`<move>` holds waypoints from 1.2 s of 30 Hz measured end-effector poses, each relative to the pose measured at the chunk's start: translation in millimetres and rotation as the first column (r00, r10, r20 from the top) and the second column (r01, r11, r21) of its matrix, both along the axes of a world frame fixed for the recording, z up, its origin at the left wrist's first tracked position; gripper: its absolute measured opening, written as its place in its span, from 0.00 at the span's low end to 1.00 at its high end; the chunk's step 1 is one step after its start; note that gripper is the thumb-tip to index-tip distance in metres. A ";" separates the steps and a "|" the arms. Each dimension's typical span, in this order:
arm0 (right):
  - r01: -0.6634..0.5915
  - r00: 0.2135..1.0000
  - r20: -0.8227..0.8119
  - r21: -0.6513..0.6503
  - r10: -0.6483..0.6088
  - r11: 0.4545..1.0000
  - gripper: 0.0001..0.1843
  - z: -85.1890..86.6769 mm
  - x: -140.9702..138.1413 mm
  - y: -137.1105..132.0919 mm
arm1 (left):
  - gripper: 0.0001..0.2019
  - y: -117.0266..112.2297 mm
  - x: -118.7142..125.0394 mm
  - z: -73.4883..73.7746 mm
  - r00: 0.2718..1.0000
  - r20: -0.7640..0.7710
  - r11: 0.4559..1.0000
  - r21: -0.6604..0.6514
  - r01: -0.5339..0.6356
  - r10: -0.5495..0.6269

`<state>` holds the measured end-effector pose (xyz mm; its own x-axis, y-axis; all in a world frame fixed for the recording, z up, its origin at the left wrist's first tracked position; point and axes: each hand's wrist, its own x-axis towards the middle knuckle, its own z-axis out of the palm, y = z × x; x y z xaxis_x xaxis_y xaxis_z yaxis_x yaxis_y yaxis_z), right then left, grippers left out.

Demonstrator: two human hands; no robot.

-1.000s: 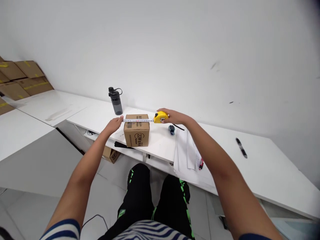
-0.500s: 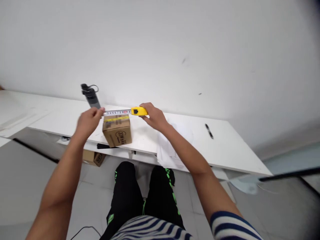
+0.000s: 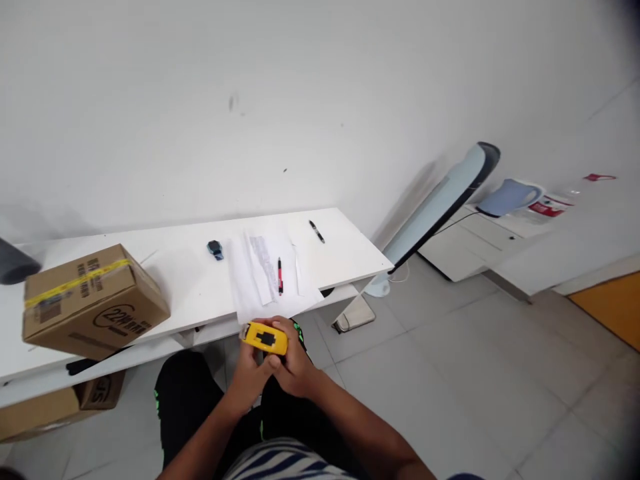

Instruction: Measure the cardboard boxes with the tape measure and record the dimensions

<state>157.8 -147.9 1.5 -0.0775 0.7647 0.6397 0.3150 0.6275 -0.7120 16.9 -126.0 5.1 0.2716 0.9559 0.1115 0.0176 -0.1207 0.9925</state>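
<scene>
A yellow tape measure (image 3: 279, 343) with a black inset is held in front of my lap, its blade wound in apart from the metal end at the left. My right hand (image 3: 299, 368) is closed around its right side. My left hand (image 3: 247, 381) grips it from the left and below, some fingers hidden under the case. Beyond my hands, loose white papers (image 3: 253, 303) lie at the table edge with a red and black pen (image 3: 280, 277) on them. Further left, a taped cardboard box (image 3: 95, 300) rests on the table.
On the white table (image 3: 190, 293) are a dark watch (image 3: 215, 249) and a black pen (image 3: 317, 231). A grey cylinder (image 3: 15, 261) stands at the far left. Another carton (image 3: 45, 413) is below. An ironing-board-like panel (image 3: 435, 210) leans at the right, near a blue-grey iron-like object (image 3: 510, 197).
Both hands have come down from above the box to my lap with the tape measure. Its drawn-out blade is now retracted. My view has turned right.
</scene>
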 end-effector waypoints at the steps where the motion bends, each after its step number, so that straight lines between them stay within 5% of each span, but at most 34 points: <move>1: -0.096 0.995 0.040 -0.008 0.096 0.995 0.31 9.4 8.7 6.1 | 0.40 3.8 4.9 -3.1 0.999 0.002 0.999 0.005 -0.051 0.051; 5: -0.295 0.941 0.097 -0.229 0.323 0.928 0.32 46.3 57.8 62.0 | 0.36 40.5 8.6 10.4 0.991 -0.068 0.990 0.091 -0.112 0.118; 7: -0.039 0.998 0.036 -0.251 0.049 0.967 0.34 52.4 76.3 104.5 | 0.34 68.6 6.9 26.4 0.979 -0.175 0.985 0.156 -0.078 0.105; 9: 0.288 0.958 0.075 -0.207 -0.279 0.935 0.30 48.2 82.9 144.6 | 0.32 97.6 7.7 41.2 0.952 -0.296 0.974 0.228 -0.006 0.075; 11: 0.366 0.915 0.292 -0.312 -0.278 0.877 0.27 38.7 80.1 173.7 | 0.32 122.8 11.5 49.8 0.923 -0.384 0.970 0.233 0.066 0.029; 14: 0.389 0.827 0.554 -0.441 -0.095 0.809 0.25 26.3 72.0 195.2 | 0.32 147.3 16.0 47.1 0.845 -0.534 0.964 0.218 0.153 -0.014; 18: 0.291 0.872 0.488 -0.472 -0.028 0.833 0.15 23.9 75.8 198.8 | 0.33 157.5 8.0 22.9 0.733 -0.675 0.961 0.250 0.118 0.085; 21: -0.034 0.995 0.058 -0.548 0.078 0.836 0.21 25.8 81.3 188.5 | 0.37 159.0 -1.4 5.2 0.747 -0.648 0.966 0.257 0.031 0.148; 23: -0.206 0.976 -0.172 -0.534 0.133 0.820 0.26 24.2 77.7 176.9 | 0.39 160.8 -4.8 -1.9 0.767 -0.620 0.967 0.253 -0.005 0.166; 30: -0.039 0.999 -0.026 -0.534 0.030 0.845 0.36 7.4 54.7 151.2 | 0.38 163.1 -6.0 -8.2 0.814 -0.558 0.965 0.262 -0.011 0.161; 36: 0.140 0.988 0.013 -0.521 -0.156 0.842 0.26 3.6 54.7 151.8 | 0.37 161.1 -6.8 -4.7 0.814 -0.564 0.967 0.255 0.009 0.141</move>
